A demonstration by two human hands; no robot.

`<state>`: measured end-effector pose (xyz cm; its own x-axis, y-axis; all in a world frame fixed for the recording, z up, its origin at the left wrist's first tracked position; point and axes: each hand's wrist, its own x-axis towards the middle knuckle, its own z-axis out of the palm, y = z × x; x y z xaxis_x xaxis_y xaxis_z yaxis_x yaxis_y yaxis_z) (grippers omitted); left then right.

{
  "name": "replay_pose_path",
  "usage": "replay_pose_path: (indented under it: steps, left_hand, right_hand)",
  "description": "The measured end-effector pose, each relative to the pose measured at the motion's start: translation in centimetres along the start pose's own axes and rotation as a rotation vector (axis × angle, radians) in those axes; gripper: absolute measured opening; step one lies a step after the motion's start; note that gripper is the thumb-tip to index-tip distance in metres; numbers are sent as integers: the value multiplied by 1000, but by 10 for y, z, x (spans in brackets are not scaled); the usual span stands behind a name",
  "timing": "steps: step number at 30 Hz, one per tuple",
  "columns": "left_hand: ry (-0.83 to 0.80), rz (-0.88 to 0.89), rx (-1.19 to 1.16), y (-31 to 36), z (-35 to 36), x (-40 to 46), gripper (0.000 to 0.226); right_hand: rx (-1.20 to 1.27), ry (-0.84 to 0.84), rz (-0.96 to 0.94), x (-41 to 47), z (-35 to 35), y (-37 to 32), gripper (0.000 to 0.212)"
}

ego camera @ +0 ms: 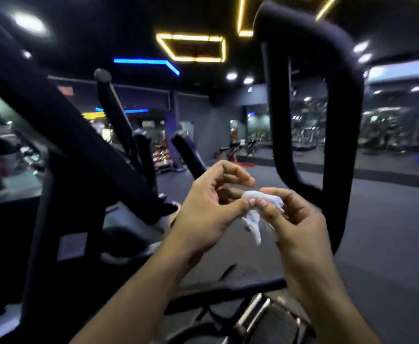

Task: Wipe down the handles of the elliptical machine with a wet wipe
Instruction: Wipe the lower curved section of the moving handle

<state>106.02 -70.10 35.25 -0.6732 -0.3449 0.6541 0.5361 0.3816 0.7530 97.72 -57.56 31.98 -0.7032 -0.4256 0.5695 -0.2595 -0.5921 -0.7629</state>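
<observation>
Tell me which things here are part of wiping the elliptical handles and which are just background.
Job:
- wet wipe, pinched by left hand and right hand
- looped handle
- long handle

Background:
- treadmills
- ceiling lights

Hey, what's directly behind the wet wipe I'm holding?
Behind the wet wipe lies dark gym floor, with the looped handle just right. Both hands pinch it, covering its middle.
</observation>
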Motion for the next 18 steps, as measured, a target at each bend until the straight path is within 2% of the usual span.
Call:
replay_pose_path:
  steps: [2,5,8,10,13,15,16,18]
  left_hand:
    - [-31,55,-33,10,3,23,34]
    - [-36,105,-92,25,7,52,32]
    - [-6,137,-185,39,8,75,28]
    - [12,166,-249,40,5,95,34]
    - [9,114,-235,28,7,136,59]
    - [-84,35,-284,19,24,160,69]
    - [-129,21,-318,15,36,171,64]
    - [-104,43,-315,9,60,187,37]
  right_hand:
    - [3,90,-112,13,0,-16,22]
    - [-19,184,-234,29,6,-39,36]
    - [-127,202,-363,43,16,-64,27]
    - [-331,255,-561,56,20,-86,19]
    - [-832,321,-1020,93,33,-135,18]
    - [-1086,224,-1265,134,52,-170,9]
    - [-1203,145,-1314,159,64,-186,8]
    - [-1477,-96,-1240,201,90,-210,9]
